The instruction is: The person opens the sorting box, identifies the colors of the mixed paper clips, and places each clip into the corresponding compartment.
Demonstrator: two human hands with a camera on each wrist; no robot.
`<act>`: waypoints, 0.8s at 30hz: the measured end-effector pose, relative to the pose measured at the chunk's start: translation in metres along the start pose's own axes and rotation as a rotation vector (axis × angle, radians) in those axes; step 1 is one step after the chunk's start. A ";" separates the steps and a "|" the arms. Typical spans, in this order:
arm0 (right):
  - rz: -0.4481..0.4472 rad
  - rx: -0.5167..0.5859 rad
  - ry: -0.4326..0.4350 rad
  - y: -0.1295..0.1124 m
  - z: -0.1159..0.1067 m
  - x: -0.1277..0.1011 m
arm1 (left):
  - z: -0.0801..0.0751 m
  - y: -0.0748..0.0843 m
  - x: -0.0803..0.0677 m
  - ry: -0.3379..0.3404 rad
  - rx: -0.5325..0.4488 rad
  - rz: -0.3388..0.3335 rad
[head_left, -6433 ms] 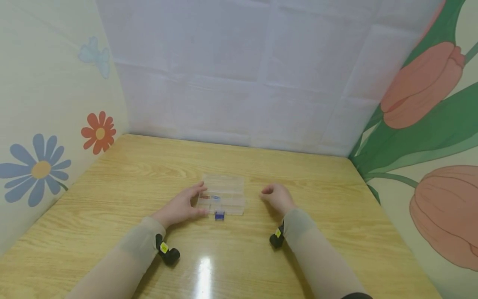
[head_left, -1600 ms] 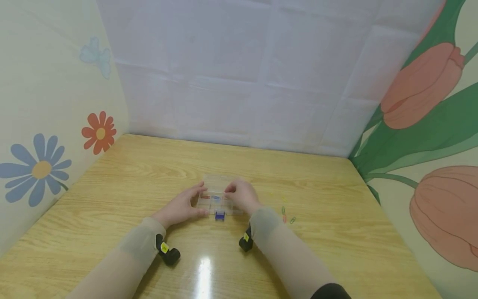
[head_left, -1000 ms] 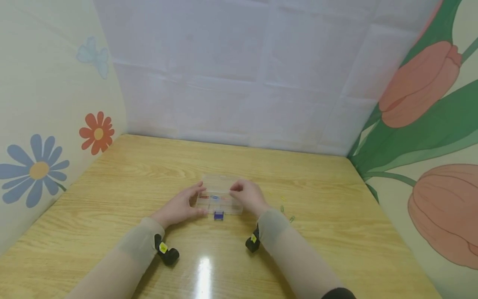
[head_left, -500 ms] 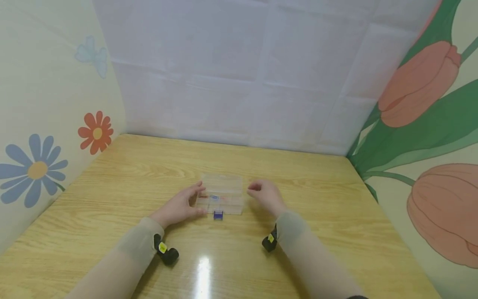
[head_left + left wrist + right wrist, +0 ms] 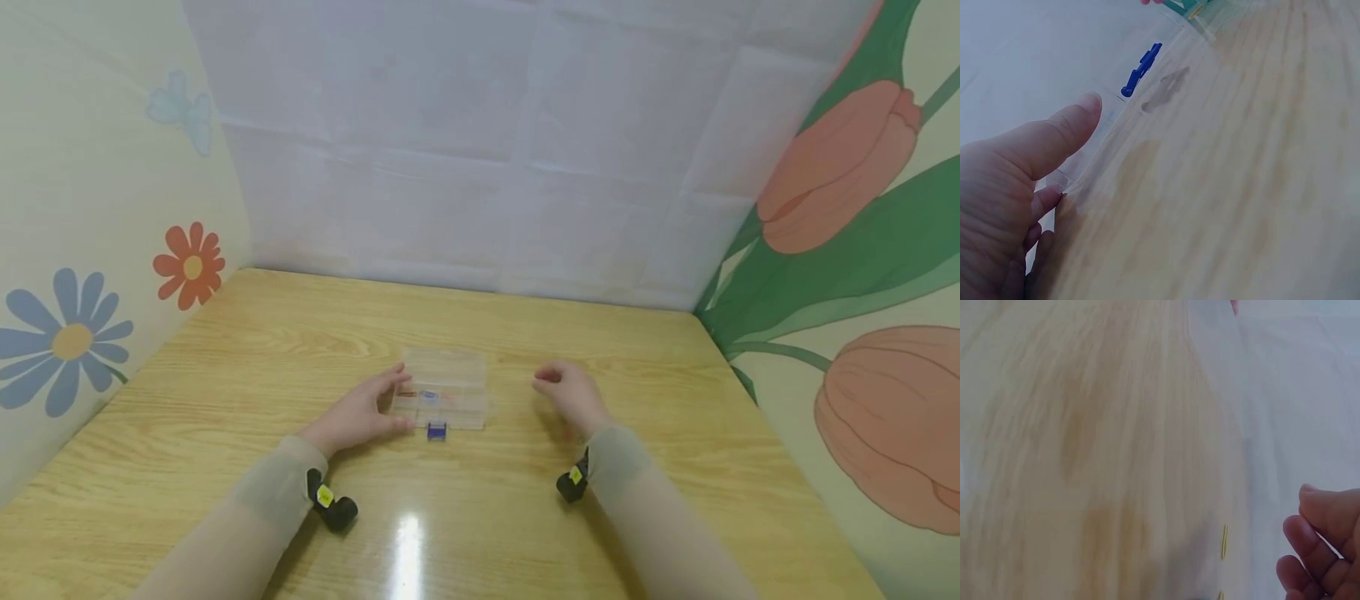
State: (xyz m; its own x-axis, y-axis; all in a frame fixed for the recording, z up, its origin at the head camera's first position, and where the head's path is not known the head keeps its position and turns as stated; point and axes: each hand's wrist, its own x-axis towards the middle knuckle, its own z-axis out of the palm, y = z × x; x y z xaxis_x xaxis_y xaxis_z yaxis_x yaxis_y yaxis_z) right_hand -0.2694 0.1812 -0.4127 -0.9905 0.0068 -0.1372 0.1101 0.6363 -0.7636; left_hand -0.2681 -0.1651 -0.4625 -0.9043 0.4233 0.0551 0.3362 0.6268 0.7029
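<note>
A clear plastic compartment box [image 5: 468, 404] with a blue latch [image 5: 437, 432] lies on the table, its lid folded back. Small red paper clips [image 5: 407, 394] and blue paper clips [image 5: 429, 395] sit in its back row. My left hand [image 5: 363, 414] holds the box's left side, thumb at the front edge and fingers toward the back. To the right of the box, my right hand [image 5: 573, 396] hovers with loosely curled fingers. Its thumb and fingertips are apart in the right wrist view, with nothing seen between them. Near it lies a yellow paper clip [image 5: 1224, 542].
The wood-grain table [image 5: 480, 525] ends at a white cloth backdrop [image 5: 465, 167]. Flower-printed panels stand at the left [image 5: 112, 208] and right [image 5: 862, 333]. A reddish paper clip [image 5: 567, 433] lies by my right wrist, partly hidden.
My right hand has moved from over the box's compartments to the right, above the loose paper clips. A reddish spot now shows in the back row, right of the blue. My left hand stays put.
</note>
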 end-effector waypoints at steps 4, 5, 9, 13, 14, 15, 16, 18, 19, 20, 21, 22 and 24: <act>-0.011 0.002 -0.004 0.008 -0.007 -0.001 | 0.000 0.000 0.000 0.003 -0.001 0.007; -0.017 0.000 0.000 0.010 -0.008 -0.002 | 0.000 0.000 0.000 0.004 0.000 0.010; -0.013 0.019 0.006 0.017 -0.013 -0.005 | 0.000 0.000 0.000 0.005 -0.006 0.010; 0.022 0.104 -0.013 0.024 -0.017 -0.009 | 0.000 0.000 0.000 0.002 -0.004 0.007; 0.022 0.104 -0.013 0.026 -0.018 -0.010 | 0.000 0.000 0.000 0.001 -0.005 0.003; 0.015 0.090 -0.009 0.028 -0.019 -0.010 | 0.000 -0.001 0.001 0.000 -0.004 0.003; 0.002 0.067 -0.004 0.031 -0.020 -0.011 | 0.000 -0.001 0.001 0.000 -0.003 0.005; -0.012 0.036 -0.002 0.035 -0.023 -0.013 | 0.000 0.000 0.001 0.000 -0.002 0.004; -0.017 0.027 -0.008 0.037 -0.024 -0.015 | 0.000 0.000 0.001 0.000 -0.004 0.002; -0.020 0.017 -0.011 0.039 -0.024 -0.016 | 0.000 0.001 0.000 -0.001 -0.002 0.005; -0.017 0.041 -0.028 0.041 -0.025 -0.018 | -0.001 0.001 0.000 -0.001 0.000 0.008; -0.007 0.060 -0.045 0.043 -0.026 -0.020 | -0.001 0.002 0.000 -0.002 0.000 0.009; 0.010 0.077 -0.065 0.046 -0.026 -0.024 | -0.001 0.003 0.000 -0.003 0.000 0.007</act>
State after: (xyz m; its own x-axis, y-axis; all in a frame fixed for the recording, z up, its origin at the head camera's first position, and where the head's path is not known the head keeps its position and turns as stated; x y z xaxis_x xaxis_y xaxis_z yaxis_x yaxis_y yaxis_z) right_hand -0.2431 0.2307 -0.4282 -0.9821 -0.0389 -0.1843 0.1288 0.5751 -0.8079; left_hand -0.2676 -0.1644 -0.4598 -0.9010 0.4298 0.0581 0.3427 0.6234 0.7028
